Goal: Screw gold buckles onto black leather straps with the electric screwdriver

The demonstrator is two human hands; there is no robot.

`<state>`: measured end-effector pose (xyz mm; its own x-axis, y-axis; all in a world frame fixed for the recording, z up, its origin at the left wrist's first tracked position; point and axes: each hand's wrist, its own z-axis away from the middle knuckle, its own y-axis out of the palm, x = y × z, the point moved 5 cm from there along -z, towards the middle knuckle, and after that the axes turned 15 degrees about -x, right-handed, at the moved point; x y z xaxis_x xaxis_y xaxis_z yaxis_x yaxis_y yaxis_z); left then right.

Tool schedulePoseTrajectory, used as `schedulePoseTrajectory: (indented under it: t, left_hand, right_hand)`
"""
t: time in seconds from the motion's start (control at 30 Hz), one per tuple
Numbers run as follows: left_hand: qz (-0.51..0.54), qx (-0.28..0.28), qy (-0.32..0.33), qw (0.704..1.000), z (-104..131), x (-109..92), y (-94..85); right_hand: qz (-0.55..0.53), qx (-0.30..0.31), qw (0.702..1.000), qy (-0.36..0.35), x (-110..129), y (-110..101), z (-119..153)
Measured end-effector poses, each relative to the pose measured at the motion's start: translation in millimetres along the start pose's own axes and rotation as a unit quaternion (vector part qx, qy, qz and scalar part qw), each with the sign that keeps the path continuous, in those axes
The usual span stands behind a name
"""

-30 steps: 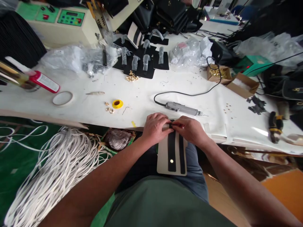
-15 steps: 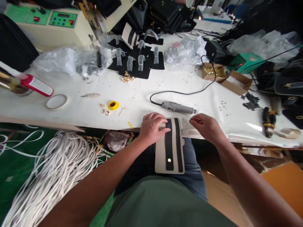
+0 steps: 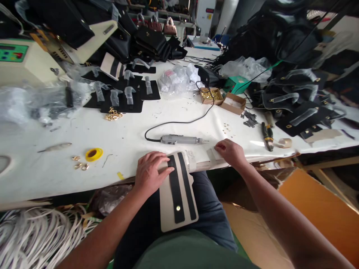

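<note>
A beige panel [image 3: 166, 215] with two black strips and a round metal fitting lies partly on my lap and against the table edge. Across its upper left part rests my left hand [image 3: 151, 172], fingers spread, thumb over the black strip. My right hand [image 3: 230, 152] is at the table's front edge, right of the panel, with thumb and fingertips pinched together; whatever is between them is too small to make out. A grey electric screwdriver [image 3: 179, 139] lies just beyond both hands, its tip pointing right.
On the white table [image 3: 134, 129] are a yellow tape roll [image 3: 94, 154], gold rings [image 3: 113, 114], pliers [image 3: 267, 136], a box of gold fittings [image 3: 211, 95] and wrapped black pieces [image 3: 131, 102]. The screwdriver's black cord [image 3: 179, 122] curves behind it.
The view has swung to the right, so table items appear further left. My left hand still rests on the panel, and my right hand remains pinched near the table edge.
</note>
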<state>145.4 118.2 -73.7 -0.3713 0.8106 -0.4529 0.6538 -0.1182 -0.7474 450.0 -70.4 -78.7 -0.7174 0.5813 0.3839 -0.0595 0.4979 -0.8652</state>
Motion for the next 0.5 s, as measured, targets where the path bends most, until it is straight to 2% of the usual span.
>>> schedulePoseTrajectory:
  t: [0.2, 0.3, 0.5]
  left_hand:
    - [-0.003, 0.0, 0.004, 1.0, 0.3, 3.1, 2.4]
    - [-0.006, 0.0, 0.003, 1.0, 0.3, 4.0, 3.1]
    - [-0.009, 0.005, 0.004, 1.0, -0.8, 2.3, 2.7]
  right_hand:
    - [-0.076, 0.029, 0.997, -0.014, -1.5, -3.0, 0.7]
    - [-0.107, 0.017, 0.994, -0.015, -2.5, -6.5, 2.2]
    - [-0.074, 0.006, 0.997, -0.008, -3.3, -2.4, 1.3]
